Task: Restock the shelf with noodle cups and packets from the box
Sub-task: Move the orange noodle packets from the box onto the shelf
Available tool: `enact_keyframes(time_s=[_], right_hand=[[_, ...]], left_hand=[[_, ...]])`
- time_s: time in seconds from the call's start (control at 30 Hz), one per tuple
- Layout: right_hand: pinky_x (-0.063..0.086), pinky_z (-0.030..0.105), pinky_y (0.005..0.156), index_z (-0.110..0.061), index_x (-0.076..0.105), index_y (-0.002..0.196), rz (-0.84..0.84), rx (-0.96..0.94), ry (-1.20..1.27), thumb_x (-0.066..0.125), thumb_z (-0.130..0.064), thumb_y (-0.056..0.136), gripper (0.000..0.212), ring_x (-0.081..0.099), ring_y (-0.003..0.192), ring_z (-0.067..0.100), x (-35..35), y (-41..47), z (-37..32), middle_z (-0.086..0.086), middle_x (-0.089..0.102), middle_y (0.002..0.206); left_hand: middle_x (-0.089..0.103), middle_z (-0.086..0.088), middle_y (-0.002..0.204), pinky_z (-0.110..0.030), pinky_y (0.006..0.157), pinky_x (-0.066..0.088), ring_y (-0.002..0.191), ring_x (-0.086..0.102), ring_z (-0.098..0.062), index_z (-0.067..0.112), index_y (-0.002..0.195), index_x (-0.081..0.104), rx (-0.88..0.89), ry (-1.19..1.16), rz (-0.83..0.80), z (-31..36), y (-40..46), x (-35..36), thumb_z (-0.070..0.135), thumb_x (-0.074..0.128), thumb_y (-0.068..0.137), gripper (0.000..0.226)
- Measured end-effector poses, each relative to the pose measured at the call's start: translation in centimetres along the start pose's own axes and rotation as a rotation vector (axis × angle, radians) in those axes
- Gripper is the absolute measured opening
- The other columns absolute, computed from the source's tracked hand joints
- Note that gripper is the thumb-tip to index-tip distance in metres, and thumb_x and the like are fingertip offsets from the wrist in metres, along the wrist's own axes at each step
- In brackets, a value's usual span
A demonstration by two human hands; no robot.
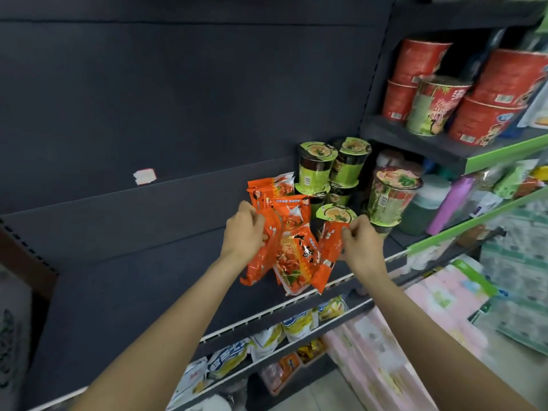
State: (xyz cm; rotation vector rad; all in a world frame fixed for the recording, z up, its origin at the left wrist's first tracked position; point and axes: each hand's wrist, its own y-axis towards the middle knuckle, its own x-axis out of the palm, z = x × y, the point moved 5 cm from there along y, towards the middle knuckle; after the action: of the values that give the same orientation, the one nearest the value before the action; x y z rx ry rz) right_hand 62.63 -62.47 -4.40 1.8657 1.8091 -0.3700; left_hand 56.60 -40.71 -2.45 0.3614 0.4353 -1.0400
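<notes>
My left hand [244, 232] has its fingers curled round the upper edge of a bunch of packets [284, 241], gripping them from the left side. My right hand [360, 241] pinches the top corner of the rightmost packet between thumb and fingertips. The packets are glossy orange film, crinkled and catching light, flat pillow shapes with crimped ends; they stand roughly upright and fan out, their lower ends resting on the shelf [133, 262] near its front edge. I can't count them exactly, since they overlap.

Just behind the packets stand the green cups [318, 170]: tapered cylinders with dark bands and flat foil lids, stacked two high, with one more low cup [336, 215] touching the packets near my right hand. To their right a larger cup [391, 197] with a red and green printed wrap sits at the shelf's end.

The shelf itself is dark matte board with a white wire rail along the front, and a small pale label [144, 176] is stuck on the back panel. On the neighbouring unit above, red bowls [501, 93] are stacked around a green-patterned tub. Below, yellow-and-white bags [267, 339] line a lower shelf, and soft pink wrapped packs [415, 321] lie at lower right.
</notes>
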Motion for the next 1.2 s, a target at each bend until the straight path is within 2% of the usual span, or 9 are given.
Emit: enact_keyframes(time_s=[0.1,0.33,0.47,0.63,0.7,0.8,0.9,1.0,1.2], right_hand=[[0.053,0.057,0.065,-0.015,0.033,0.069,-0.037,0.002,-0.013,0.042,-0.008,0.094,0.027,0.056,0.067,0.032,0.4,0.7,0.2,0.019,0.05,0.076],[0.057,0.05,0.063,-0.007,0.041,0.087,-0.216,0.035,0.051,0.043,-0.009,0.096,0.01,0.059,0.058,0.022,1.8,1.3,0.0,0.007,0.05,0.073],[0.054,0.055,0.071,-0.018,0.037,0.077,-0.249,-0.004,0.053,0.045,-0.01,0.096,0.022,0.064,0.077,0.033,3.2,1.9,0.1,0.003,0.053,0.074],[0.055,0.05,0.079,-0.011,0.038,0.086,-0.302,-0.097,0.104,0.044,-0.008,0.097,0.013,0.059,0.094,0.022,4.6,2.6,0.4,0.011,0.057,0.117],[0.053,0.051,0.078,-0.01,0.039,0.085,-0.333,-0.189,0.022,0.046,-0.008,0.096,0.013,0.061,0.095,0.03,5.5,2.6,1.0,0.016,0.059,0.114],[0.048,0.039,0.075,-0.009,0.042,0.09,-0.385,-0.291,-0.098,0.054,-0.009,0.093,0.012,0.059,0.091,0.029,6.7,2.2,1.7,0.013,0.056,0.102],[0.048,0.036,0.085,-0.013,0.042,0.112,-0.486,-0.354,-0.181,0.068,-0.009,0.084,0.039,0.054,0.104,0.019,7.8,2.1,2.0,0.006,0.046,0.115],[0.048,0.04,0.091,-0.025,0.029,0.137,-0.496,-0.466,-0.433,0.074,-0.013,0.079,0.074,0.045,0.114,0.022,8.1,2.0,2.3,0.003,0.044,0.127],[0.036,0.038,0.106,-0.029,0.003,0.149,-0.477,-0.567,-0.758,0.078,-0.021,0.074,0.106,0.025,0.134,0.025,9.7,1.7,3.3,0.001,0.024,0.148]], left_hand=[[0.058,-0.02,0.1,-0.035,0.063,0.059,0.071,0.068,-0.021,0.013,0.085,0.039,-0.053,-0.058,0.052,0.1,-0.9,0.3,0.012,0.038,0.098,0.014],[0.06,-0.008,0.085,-0.035,0.068,0.059,0.073,0.068,-0.018,0.009,0.087,0.04,-0.117,-0.156,0.146,-0.4,-3.3,-0.1,0.009,0.041,0.098,0.011],[0.061,-0.009,0.091,-0.032,0.07,0.059,0.076,0.069,-0.015,0.009,0.089,0.042,-0.159,-0.172,0.153,-1.0,-4.0,-0.1,0.01,0.042,0.098,0.009],[0.062,-0.006,0.09,-0.031,0.07,0.059,0.077,0.07,-0.016,0.01,0.086,0.042,-0.178,-0.185,0.165,-1.7,-4.3,-0.5,0.011,0.043,0.099,0.012],[0.06,-0.005,0.091,-0.032,0.071,0.059,0.077,0.07,-0.017,0.01,0.084,0.041,-0.176,-0.183,0.169,-2.0,-4.4,-0.5,0.011,0.042,0.099,0.015],[0.058,-0.003,0.09,-0.036,0.073,0.059,0.079,0.07,-0.019,0.009,0.087,0.042,-0.177,-0.16,0.145,-2.4,-4.3,-0.2,0.012,0.043,0.099,0.013],[0.058,0.0,0.088,-0.035,0.073,0.059,0.08,0.069,-0.019,0.009,0.087,0.042,-0.177,-0.158,0.113,-2.9,-4.2,0.1,0.013,0.043,0.098,0.012],[0.059,0.001,0.088,-0.03,0.07,0.059,0.078,0.069,-0.017,0.009,0.087,0.042,-0.172,-0.195,0.105,-3.4,-4.0,0.2,0.013,0.044,0.098,0.012],[0.057,0.002,0.089,-0.031,0.071,0.059,0.079,0.07,-0.019,0.014,0.08,0.04,-0.153,-0.229,0.11,-3.7,-3.2,-0.1,0.013,0.045,0.098,0.019]])
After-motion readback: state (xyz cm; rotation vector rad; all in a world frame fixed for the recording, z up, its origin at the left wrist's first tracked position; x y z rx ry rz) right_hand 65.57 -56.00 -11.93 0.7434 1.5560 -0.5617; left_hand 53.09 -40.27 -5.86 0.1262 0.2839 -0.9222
